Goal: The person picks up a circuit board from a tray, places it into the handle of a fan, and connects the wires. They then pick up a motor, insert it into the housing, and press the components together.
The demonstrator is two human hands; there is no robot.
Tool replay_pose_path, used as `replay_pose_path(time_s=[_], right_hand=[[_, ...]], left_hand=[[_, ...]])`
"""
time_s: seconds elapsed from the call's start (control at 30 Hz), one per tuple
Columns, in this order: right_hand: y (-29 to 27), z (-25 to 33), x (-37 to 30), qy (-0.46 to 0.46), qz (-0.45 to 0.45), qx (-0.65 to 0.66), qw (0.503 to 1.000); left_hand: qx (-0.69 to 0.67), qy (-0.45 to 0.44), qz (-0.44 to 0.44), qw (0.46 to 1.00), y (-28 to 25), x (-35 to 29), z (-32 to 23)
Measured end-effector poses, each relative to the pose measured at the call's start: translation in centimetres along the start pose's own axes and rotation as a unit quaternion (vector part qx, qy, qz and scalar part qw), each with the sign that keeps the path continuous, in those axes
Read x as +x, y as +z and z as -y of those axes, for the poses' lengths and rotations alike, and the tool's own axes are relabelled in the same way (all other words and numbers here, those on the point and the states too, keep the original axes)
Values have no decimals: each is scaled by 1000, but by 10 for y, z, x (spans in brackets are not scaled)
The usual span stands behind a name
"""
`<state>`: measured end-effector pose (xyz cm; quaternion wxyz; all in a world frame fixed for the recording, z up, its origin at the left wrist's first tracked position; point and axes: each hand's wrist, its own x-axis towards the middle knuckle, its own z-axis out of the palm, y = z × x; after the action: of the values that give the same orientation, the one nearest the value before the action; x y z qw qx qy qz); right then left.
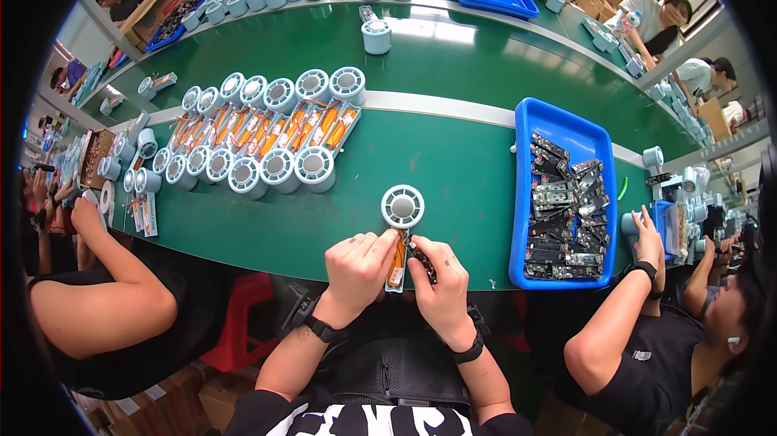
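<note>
A light blue handheld fan [402, 207] lies at the table's near edge, its round grille away from me. Its open handle points toward me and shows an orange battery [396, 268]. My left hand [356, 264] is closed, with thumb and finger pinching the fan where the handle meets the round head. In my right hand [443, 276] is a dark circuit board [422, 263], held beside the handle, its upper end by the left fingertips. Whatever thin wires lie between the fingertips is too small to make out.
Two rows of similar open fans [267, 130] lie to the left on the green table [437, 141]. A blue tray [522, 193] of dark circuit boards stands to the right. Beyond a pale rail, one fan [376, 36] stands on the far green surface. Co-workers sit close on both sides.
</note>
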<state>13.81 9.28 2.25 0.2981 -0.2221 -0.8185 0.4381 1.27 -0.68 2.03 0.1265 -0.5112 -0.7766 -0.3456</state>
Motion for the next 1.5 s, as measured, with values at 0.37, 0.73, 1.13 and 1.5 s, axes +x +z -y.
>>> replay_pose_path(time_s=[0.37,0.73,1.13,1.5], right_hand=[[-9,0,6,-61,19,-79,995],[-9,1,17,-27,35,-43,998],[-3,6,12,5,17,-60,998],[1,4,2,-26,9,-83,996]], left_hand=[[21,44,145,988,-7,2,7],[-26,23,61,998,-12,-23,-3],[66,4,104,992,-9,-22,-16],[6,11,59,998,-12,-25,-4]])
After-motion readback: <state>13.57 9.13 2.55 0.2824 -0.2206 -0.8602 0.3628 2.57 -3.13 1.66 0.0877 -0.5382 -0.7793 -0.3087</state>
